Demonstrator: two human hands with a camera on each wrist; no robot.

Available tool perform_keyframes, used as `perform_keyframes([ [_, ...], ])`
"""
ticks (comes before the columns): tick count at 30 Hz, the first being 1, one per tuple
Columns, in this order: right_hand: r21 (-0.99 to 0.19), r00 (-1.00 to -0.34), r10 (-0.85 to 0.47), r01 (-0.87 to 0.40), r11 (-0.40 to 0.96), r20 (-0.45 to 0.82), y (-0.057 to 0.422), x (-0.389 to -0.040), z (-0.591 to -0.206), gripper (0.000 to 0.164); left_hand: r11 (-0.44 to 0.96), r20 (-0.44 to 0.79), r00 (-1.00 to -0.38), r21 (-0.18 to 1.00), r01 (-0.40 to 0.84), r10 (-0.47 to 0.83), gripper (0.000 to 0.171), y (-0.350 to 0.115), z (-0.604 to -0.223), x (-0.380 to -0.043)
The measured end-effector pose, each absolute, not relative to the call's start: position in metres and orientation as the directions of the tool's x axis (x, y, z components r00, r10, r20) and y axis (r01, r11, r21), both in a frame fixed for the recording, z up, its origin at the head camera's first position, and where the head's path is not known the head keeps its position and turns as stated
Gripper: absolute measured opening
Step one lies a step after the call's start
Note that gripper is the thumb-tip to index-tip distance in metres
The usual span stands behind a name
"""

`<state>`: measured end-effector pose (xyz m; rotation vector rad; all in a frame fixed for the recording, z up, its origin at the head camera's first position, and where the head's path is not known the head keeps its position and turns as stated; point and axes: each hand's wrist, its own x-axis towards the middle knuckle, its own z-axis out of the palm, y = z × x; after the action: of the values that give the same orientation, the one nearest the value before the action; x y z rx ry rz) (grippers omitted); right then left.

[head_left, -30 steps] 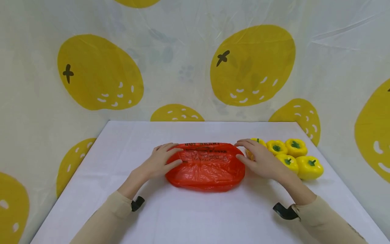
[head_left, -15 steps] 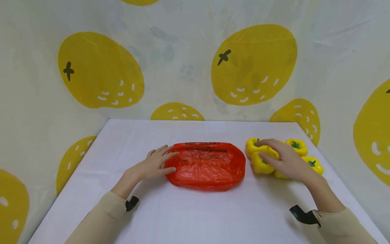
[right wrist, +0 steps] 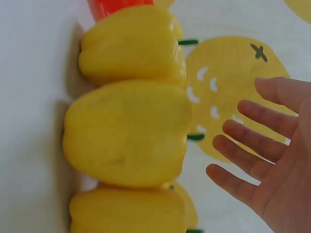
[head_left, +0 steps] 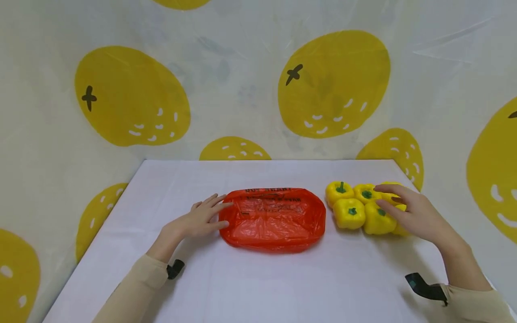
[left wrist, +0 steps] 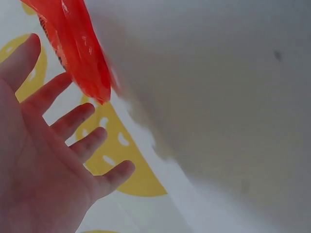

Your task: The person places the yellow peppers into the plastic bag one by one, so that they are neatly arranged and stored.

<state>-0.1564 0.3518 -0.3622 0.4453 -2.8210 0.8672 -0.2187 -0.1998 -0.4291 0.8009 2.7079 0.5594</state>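
L hand [head_left: 199, 222] by red plastic bag [head_left: 278, 229], R hand [head_left: 421, 217] over yellow bell peppers [head_left: 349, 217], both spread, empty. Bag prob. limp: pinch edge; peppers prob. firm: grip sides.

From the near side, the head view looks down across the tabletop [head_left: 282, 287]. Close in, both wrist views face far, the left sharing the red bag [head_left: 272, 224] with the head view, the right the yellow peppers [head_left: 349, 213].
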Motion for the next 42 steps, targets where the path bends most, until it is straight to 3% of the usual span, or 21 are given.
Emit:
perform_keyframes([
  [5,-0.534,-0.967,-0.173,-0.247,0.809,0.186,0.372,-0.151,-0.363,0.042,0.773,-0.154,-0.808,0.438,0.46,0.568,0.072,-0.201,-0.43,-0.22],
  [16,-0.623,-0.958,-0.08,-0.24,0.744,0.274,0.415,-0.145,-0.39,0.039,0.762,-0.183,-0.789,0.454,0.461,0.586,0.077,-0.207,-0.433,-0.223],
  [20,-0.638,-0.967,-0.082,-0.221,0.738,0.24,0.428,-0.14,-0.395,0.045,0.767,-0.202,-0.786,0.454,0.453,0.584,0.078,-0.207,-0.436,-0.223],
  [29,-0.647,-0.989,-0.139,-0.133,0.75,0.043,0.443,-0.133,-0.401,0.078,0.778,-0.239,-0.784,0.46,0.428,0.573,0.08,-0.206,-0.436,-0.222],
  [36,-0.655,-0.976,-0.215,-0.151,0.74,-0.019,0.449,-0.134,-0.407,0.083,0.789,-0.267,-0.781,0.453,0.415,0.564,0.082,-0.205,-0.434,-0.223],
  [42,-0.652,-0.974,-0.226,-0.171,0.738,0.0,0.451,-0.135,-0.41,0.079,0.794,-0.269,-0.785,0.447,0.412,0.558,0.083,-0.203,-0.434,-0.22],
])
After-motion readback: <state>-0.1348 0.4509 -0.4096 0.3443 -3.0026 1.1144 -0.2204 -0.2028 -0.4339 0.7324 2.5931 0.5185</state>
